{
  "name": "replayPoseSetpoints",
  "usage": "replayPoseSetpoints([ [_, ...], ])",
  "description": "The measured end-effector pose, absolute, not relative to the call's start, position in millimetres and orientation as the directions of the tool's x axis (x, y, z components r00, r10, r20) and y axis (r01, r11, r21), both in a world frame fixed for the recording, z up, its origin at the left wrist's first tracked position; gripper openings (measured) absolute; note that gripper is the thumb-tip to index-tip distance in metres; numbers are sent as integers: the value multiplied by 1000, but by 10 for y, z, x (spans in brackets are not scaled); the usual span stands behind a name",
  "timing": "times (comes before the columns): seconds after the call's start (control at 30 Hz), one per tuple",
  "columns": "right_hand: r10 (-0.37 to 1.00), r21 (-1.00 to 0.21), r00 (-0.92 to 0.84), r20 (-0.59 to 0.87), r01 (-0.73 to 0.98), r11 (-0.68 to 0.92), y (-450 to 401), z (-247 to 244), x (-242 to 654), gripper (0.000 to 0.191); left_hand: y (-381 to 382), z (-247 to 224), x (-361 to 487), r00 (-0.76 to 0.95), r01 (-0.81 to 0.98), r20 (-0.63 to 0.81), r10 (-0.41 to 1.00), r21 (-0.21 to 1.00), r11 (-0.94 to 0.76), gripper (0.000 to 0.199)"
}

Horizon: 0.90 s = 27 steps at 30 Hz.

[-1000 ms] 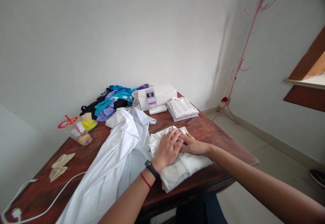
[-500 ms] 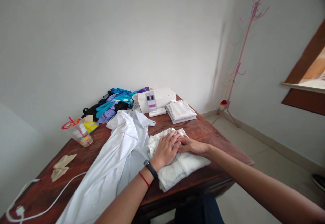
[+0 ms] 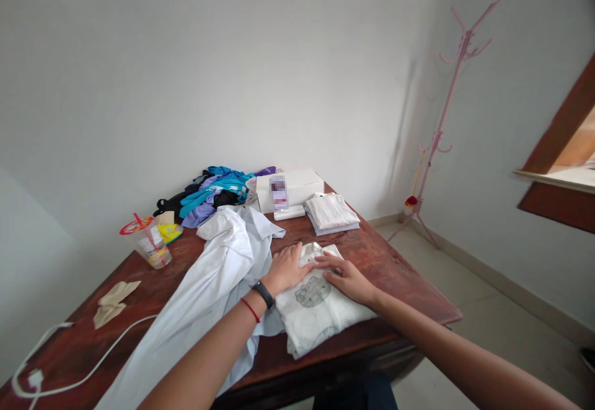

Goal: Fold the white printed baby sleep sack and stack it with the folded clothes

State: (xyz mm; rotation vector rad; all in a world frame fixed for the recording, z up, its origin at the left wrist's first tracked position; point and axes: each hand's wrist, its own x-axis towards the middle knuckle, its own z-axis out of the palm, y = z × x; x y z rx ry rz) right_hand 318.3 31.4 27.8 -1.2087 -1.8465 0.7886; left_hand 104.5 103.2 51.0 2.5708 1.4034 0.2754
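Observation:
A folded white T-shirt [image 3: 334, 317] with a grey cartoon print lies near the front edge of the wooden table [image 3: 385, 267]. My left hand [image 3: 289, 268] rests on its far left part, palm down, fingers stretched out. On the shirt's far right part lies my right hand [image 3: 351, 280], its fingers spread and pointing left, close to the left hand's fingertips. Neither hand grips the cloth. Left of the shirt, a long white garment [image 3: 186, 311] stretches from the table's middle down past its front edge.
Behind stand a white box [image 3: 302, 182] and a stack of folded clothes [image 3: 332, 211]. A heap of coloured clothes [image 3: 214, 190] lies by the wall. At left are a plastic cup [image 3: 155, 249], a beige cloth [image 3: 114, 301] and a white cable [image 3: 93, 391]. A pink coat rack [image 3: 441, 112] stands at right.
My left hand has slid left across the shirt, away from the middle, uncovering the cartoon print. My right hand stays on the shirt, slightly lower in view. The camera has tilted a little upward.

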Motion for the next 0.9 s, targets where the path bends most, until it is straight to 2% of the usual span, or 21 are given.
replayPoseSetpoints([
  [0.1, 902, -789, -76, 425, 458, 410, 86, 414, 3178, 40, 1127, 578, 1007, 525, 826, -22, 851, 254, -503, 104],
  [0.17, 897, -789, -18, 442, 468, 398, -168, 462, 3166, 41, 1201, 623, 993, 518, 833, -71, 852, 267, -485, 117],
  [0.23, 941, -858, 21, 339, 418, 300, -469, 403, 3139, 45, 1275, 660, 988, 508, 839, -115, 854, 291, -460, 128],
  [0.33, 997, -978, -8, 74, 195, 74, -876, 131, 3088, 46, 1367, 705, 1000, 530, 815, -172, 831, 373, -443, 133],
  [0.43, 982, -974, -34, -188, -123, -191, -1096, -152, 3068, 50, 1436, 761, 1029, 565, 783, -218, 796, 446, -433, 119],
  [0.5, 947, -895, -15, -320, -325, -307, -1128, -248, 3070, 57, 1473, 810, 1047, 565, 783, -266, 781, 471, -406, 102],
  [0.57, 916, -811, -37, -400, -450, -373, -1099, -266, 3072, 60, 1498, 864, 1055, 560, 788, -331, 760, 497, -365, 86],
  [0.73, 863, -685, -167, -477, -544, -485, -988, -199, 3072, 67, 1485, 978, 1026, 589, 748, -450, 672, 617, -242, 60],
  [0.9, 857, -589, -237, -458, -642, -492, -969, -221, 3047, 62, 1384, 1113, 950, 633, 664, -495, 595, 743, -88, 55],
])
